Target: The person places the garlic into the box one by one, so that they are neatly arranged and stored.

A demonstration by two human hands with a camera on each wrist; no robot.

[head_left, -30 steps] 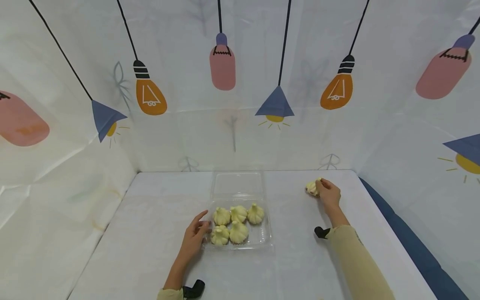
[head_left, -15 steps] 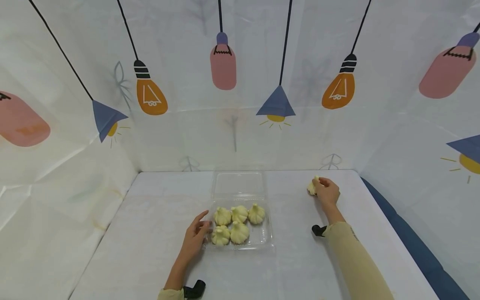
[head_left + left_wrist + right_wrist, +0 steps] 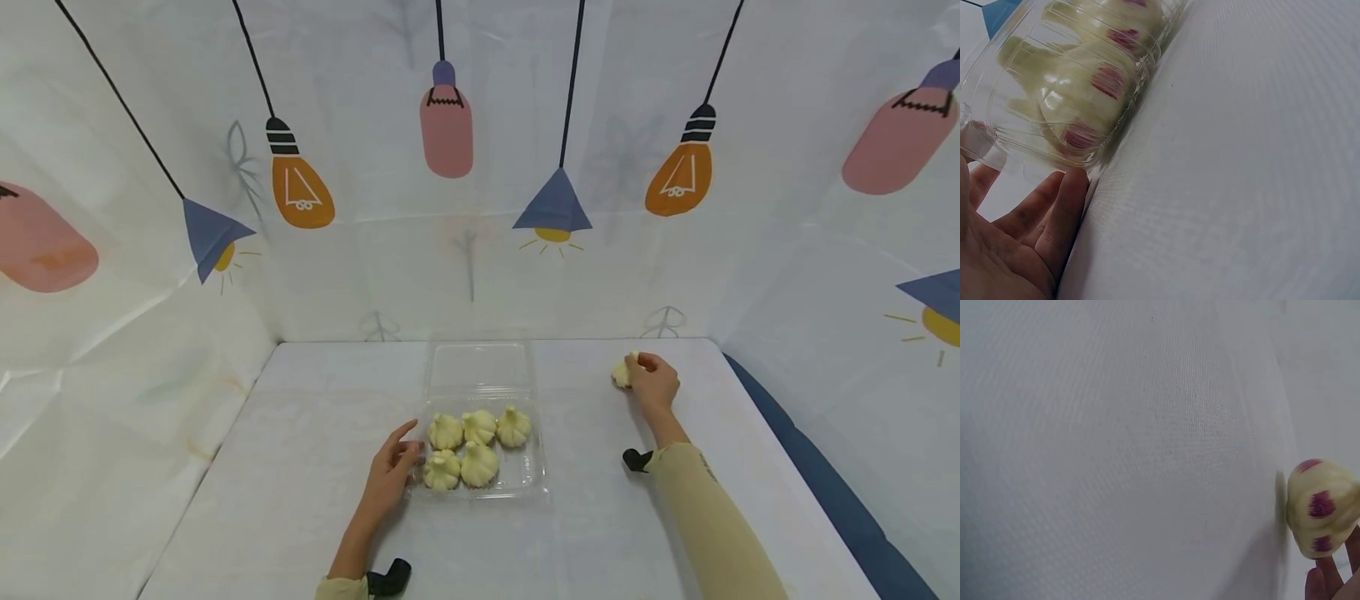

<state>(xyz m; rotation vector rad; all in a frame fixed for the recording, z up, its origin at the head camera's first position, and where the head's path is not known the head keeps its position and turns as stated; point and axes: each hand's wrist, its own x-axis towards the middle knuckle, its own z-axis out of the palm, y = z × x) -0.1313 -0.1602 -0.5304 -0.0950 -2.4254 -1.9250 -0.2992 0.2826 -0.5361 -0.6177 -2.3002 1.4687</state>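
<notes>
A clear plastic clamshell box lies on the table with its lid raised at the back. Several pale garlic bulbs sit inside in two rows, with a gap at the front right. My left hand rests by the box's left side, fingers loosely extended; in the left wrist view, fingertips touch the box wall. Far to the right, my right hand pinches a garlic bulb. In the right wrist view this garlic bulb shows purple patches and is at or just over the tabletop.
The white table meets a pale sheet backdrop printed with lamps at the back and sides. Blue fabric shows past the table's right edge. A black strap piece is at my left wrist, another at my right.
The garlic bulb in my right hand has been tipped more upright, its purple-marked underside turning out of the head view. My left hand and the box have stayed put.
</notes>
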